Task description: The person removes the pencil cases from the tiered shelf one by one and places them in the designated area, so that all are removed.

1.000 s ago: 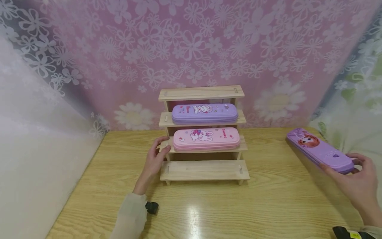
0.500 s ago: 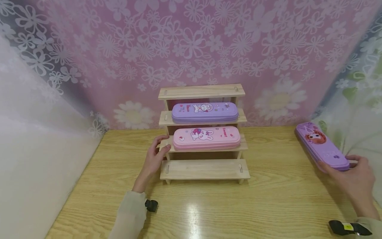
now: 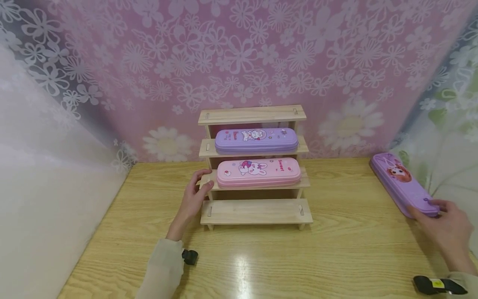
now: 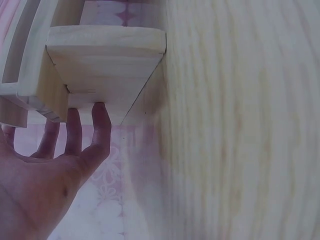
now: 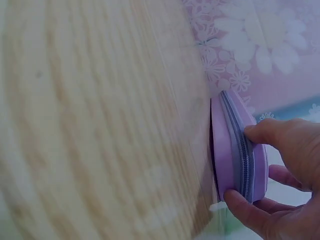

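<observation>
My right hand (image 3: 446,228) holds the near end of a purple zippered pencil case (image 3: 401,182) with a red-haired cartoon girl on its lid. It lies slanted at the table's right side; in the right wrist view, the pencil case (image 5: 232,155) shows its grey zipper beside the thumb and fingers. My left hand (image 3: 192,197) grips the left end of a tiered wooden display shelf (image 3: 255,211). From the left wrist, bent fingers (image 4: 101,127) reach up at the wooden shelf end. A pink rabbit pencil case (image 3: 257,172) sits on one tier, a lilac one (image 3: 257,140) on the tier above.
The wood-grain table (image 3: 336,249) extends around the shelf. Behind it hangs a pink flowered curtain (image 3: 242,62). Pale translucent sheeting (image 3: 48,199) borders the left side, and a similar sheet with leaves closes off the right.
My right hand has brought the purple pencil case down and to the right, onto the table by the right-hand sheet. The left hand stays at the shelf.
</observation>
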Tool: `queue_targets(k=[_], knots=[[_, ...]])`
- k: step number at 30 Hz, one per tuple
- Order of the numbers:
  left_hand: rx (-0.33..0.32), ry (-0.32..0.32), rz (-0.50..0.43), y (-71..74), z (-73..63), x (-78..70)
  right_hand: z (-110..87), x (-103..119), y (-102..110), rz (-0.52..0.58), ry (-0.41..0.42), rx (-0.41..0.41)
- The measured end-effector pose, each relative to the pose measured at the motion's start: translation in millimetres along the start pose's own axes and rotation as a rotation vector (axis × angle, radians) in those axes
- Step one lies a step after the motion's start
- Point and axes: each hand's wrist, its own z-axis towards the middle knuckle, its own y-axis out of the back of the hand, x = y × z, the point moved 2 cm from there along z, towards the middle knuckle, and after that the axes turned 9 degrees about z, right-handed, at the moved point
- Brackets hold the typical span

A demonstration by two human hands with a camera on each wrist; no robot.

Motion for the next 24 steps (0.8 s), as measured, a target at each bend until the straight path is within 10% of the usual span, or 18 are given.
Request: queue_targets(k=[12,24], knots=[[-0.007,-0.021,0.005,-1.1,-0.4,-2.6,-3.6,16,4,0.029,0.102,-0.065],[-0.006,-0.011,0.006,-1.1,0.1,-0.5,-18.5,88,-5,0.21,0.439,-0.138]])
